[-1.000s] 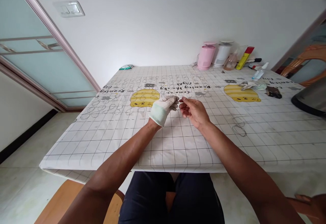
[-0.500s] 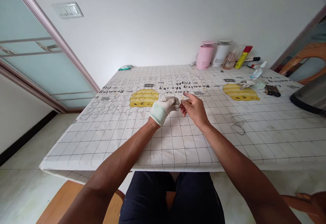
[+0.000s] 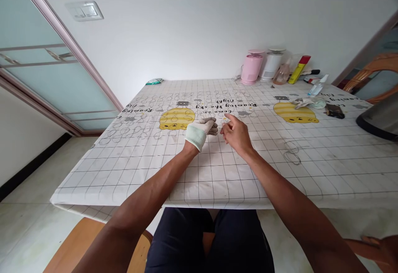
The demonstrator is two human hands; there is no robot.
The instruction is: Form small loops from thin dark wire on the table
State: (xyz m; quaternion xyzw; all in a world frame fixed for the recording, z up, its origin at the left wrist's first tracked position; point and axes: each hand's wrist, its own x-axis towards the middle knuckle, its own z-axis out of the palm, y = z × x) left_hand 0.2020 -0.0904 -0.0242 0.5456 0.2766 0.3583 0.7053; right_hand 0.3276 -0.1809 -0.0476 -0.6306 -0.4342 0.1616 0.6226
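My left hand, in a whitish glove with a pale green cuff, is pinched closed above the table's middle. Close to its right, my bare right hand has thumb and fingers drawn together, the index finger sticking out forward. A faint thin wire seems to run between the fingertips; it is too fine to follow fully. Many thin wire rings lie spread over the left and back of the checked tablecloth. Several loose lengths of wire lie right of my right hand.
At the back right stand a pink device, a white device, a spray bottle and a yellow-red can. A crumpled glove, a dark packet and a metal vessel are at right. A green packet lies at back left.
The hands have come slightly apart, leaving a small gap between the fingertips. The right fingers are a little more curled, and the view has shifted slightly.
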